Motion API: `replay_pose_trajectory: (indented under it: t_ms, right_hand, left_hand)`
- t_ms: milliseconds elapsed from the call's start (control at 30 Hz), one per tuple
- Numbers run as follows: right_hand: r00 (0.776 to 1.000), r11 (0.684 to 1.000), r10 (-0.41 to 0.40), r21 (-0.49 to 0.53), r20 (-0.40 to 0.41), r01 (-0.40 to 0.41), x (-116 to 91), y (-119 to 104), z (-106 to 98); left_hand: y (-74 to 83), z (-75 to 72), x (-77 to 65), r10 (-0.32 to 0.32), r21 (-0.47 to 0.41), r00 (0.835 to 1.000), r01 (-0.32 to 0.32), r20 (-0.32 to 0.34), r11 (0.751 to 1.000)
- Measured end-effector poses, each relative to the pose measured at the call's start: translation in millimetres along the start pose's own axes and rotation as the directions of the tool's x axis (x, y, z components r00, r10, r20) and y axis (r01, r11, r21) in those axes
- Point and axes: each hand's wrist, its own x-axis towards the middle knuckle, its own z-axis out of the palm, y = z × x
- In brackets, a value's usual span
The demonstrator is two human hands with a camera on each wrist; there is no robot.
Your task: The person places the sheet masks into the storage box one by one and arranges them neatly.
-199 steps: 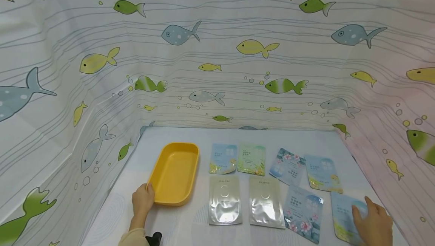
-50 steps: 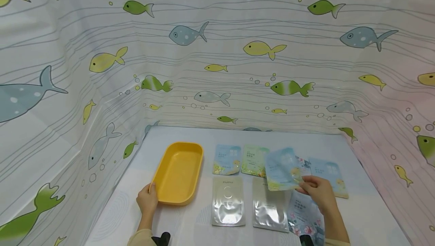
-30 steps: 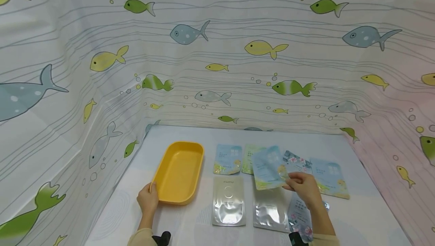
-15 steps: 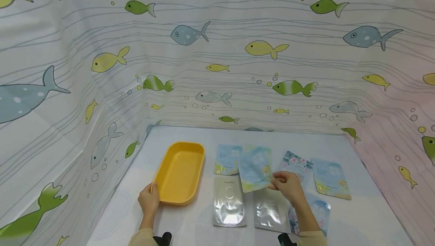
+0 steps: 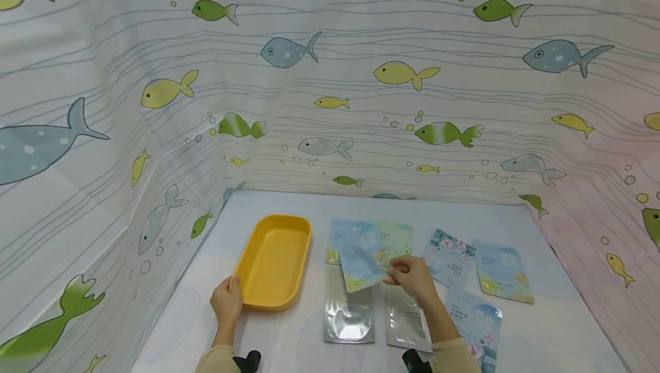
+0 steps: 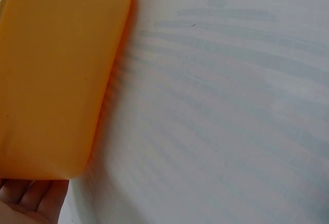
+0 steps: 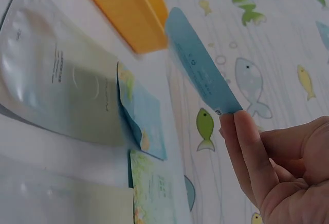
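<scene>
My right hand [image 5: 412, 281] pinches a blue face mask sachet [image 5: 361, 261] by its right edge. In the head view the sachet overlaps another blue sachet [image 5: 335, 232], a green sachet [image 5: 399, 235] and a silver sachet [image 5: 349, 318]. Seen from the right wrist, the held sachet [image 7: 198, 64] is up above the table, thumb and fingers on its near end. My left hand [image 5: 227, 304] grips the near left corner of a yellow tray [image 5: 273, 264]. In the left wrist view, fingers [image 6: 33, 196] lie under the tray's end [image 6: 56, 80].
A second silver sachet [image 5: 407, 321] lies partly behind the right hand. Two flowered sachets [image 5: 448, 258] and another blue sachet [image 5: 504, 273] lie on the right of the white table [image 5: 557, 315]. A fish-print curtain [image 5: 340, 121] closes off the back and sides.
The right hand has lifted the blue sachet from the table's front right and carried it left, past the flowered and green sachets. The left hand stays on the tray.
</scene>
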Motion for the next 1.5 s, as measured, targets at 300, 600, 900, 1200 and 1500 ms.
replay_pose_trajectory:
  t_ms: [300,600,900,1200,1500]
  right_hand:
    - [0.997,0.999,-0.033,0.018,0.064,0.032,7,-6,25]
    - [0.992,0.998,-0.061,0.027,0.111,0.058,10,-10,41]
    - [0.988,0.997,-0.058,0.049,0.142,0.052,16,-13,55]
    - [0.977,0.994,-0.087,0.086,0.196,0.071,24,-9,74]
    - [0.976,0.988,-0.086,0.147,0.202,0.056,25,-6,96]
  left_hand:
    - [0.6,1.3,0.7,-0.005,0.0,1.0,0.005,0.002,1.0]
    - [1.0,2.0,0.8,0.013,0.0,1.0,-0.013,-0.004,1.0]
    - [-0.3,2.4,0.9,0.024,-0.008,0.999,-0.024,-0.026,1.0]
    - [-2.2,2.4,1.3,0.02,-0.004,1.0,-0.02,-0.015,1.0]
    - [-0.1,0.4,-0.7,0.031,0.001,0.999,-0.031,-0.037,1.0]
